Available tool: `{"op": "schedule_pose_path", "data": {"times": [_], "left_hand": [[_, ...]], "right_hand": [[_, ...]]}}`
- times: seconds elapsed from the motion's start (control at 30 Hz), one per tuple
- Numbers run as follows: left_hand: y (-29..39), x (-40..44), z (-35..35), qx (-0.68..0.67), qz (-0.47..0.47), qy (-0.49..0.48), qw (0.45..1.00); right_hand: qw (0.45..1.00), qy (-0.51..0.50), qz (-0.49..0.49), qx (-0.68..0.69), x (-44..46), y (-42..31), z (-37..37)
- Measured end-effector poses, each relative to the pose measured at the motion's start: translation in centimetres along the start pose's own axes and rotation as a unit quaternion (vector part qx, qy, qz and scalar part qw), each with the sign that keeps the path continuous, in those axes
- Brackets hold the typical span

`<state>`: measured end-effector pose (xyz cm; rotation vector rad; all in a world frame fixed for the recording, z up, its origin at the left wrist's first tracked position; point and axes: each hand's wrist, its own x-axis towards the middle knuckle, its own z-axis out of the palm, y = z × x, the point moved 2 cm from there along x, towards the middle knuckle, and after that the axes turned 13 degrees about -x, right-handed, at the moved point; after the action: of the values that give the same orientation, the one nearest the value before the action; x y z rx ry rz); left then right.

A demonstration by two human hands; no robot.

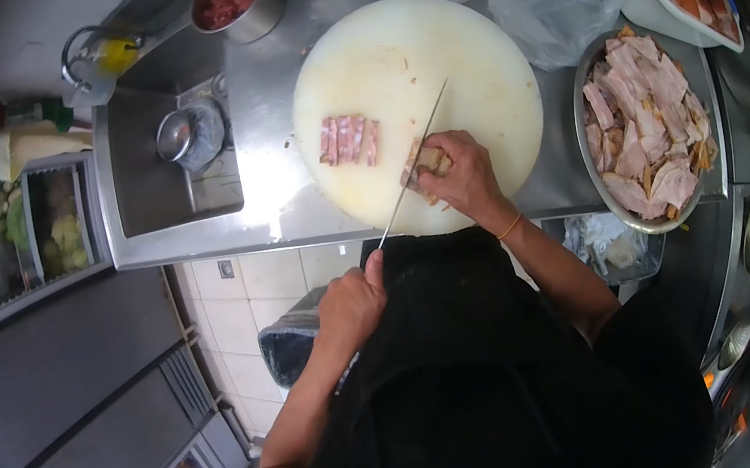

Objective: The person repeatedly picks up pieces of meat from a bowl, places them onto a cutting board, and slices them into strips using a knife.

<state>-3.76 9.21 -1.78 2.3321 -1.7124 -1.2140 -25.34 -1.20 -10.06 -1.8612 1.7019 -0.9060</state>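
My left hand (350,309) is closed around the handle of a long knife (435,108), below the front edge of the counter. The thin blade slants up and right across a round white cutting board (462,41). My right hand (461,175) has its fingers curled over a piece of cooked meat (429,163) on the board, right beside the blade. Whether the edge is in the meat I cannot tell. To the left on the board lie several cut strips of meat (347,139), side by side. Small crumbs are scattered on the board.
A metal bowl (597,187) of sliced meat stands right of the board. Behind are a pot (260,20) of raw meat, plastic bags (545,7) and a white tray (655,9) of meat. At left is a sink (139,189); below, a lined bin (285,348).
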Motion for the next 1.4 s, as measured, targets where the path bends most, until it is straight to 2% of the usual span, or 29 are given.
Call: {"op": "schedule_pose_path", "data": {"times": [0.1, 0.2, 0.27, 0.37, 0.47, 0.7, 0.8, 1.0, 1.2, 1.3, 1.4], "left_hand": [[-0.6, -1.7, -0.5, 0.001, 0.012, 0.001, 1.0], [-3.6, -4.2, -1.2, 0.011, -0.024, -0.001, 1.0], [-4.3, -3.0, 0.5, 0.008, 0.007, -0.024, 1.0], [-0.4, 1.2, 1.1, -0.005, 0.021, 0.004, 1.0], [0.6, 1.9, -0.4, -0.082, -0.008, -0.039, 0.996], [-1.1, -1.1, -3.5, -0.139, -0.061, 0.028, 0.988], [-1.0, -2.2, -3.7, -0.116, -0.078, 0.022, 0.99], [-2.4, -4.2, -3.2, -0.056, -0.071, -0.01, 0.996], [-4.4, -6.6, -3.6, -0.004, -0.139, -0.043, 0.989], [-3.5, -5.5, -3.0, 0.002, -0.112, -0.045, 0.993], [-2.6, -2.1, -1.2, 0.022, -0.054, -0.056, 0.997]], "right_hand": [[1.0, 0.019, -0.001, -0.015, 0.2, -0.1, 0.4], [0.999, 0.044, -0.004, -0.018, 0.1, 0.0, 0.6], [0.999, 0.039, -0.011, -0.023, -0.2, -0.4, 0.6], [1.0, -0.002, 0.021, 0.009, -0.8, -0.9, 0.6], [1.0, -0.005, 0.002, -0.002, -0.6, -0.3, 0.8], [0.998, 0.017, -0.062, 0.007, 0.8, -1.0, 0.5], [0.996, -0.015, -0.092, 0.008, 1.4, -0.5, 1.7], [0.999, 0.003, -0.043, 0.02, 1.2, -0.9, 1.7], [0.998, 0.03, -0.06, 0.004, 1.3, -1.3, 1.5], [0.998, -0.004, -0.063, -0.014, 1.8, -1.6, 1.3], [0.998, 0.013, -0.069, -0.002, 2.2, -0.9, 1.8]]}}
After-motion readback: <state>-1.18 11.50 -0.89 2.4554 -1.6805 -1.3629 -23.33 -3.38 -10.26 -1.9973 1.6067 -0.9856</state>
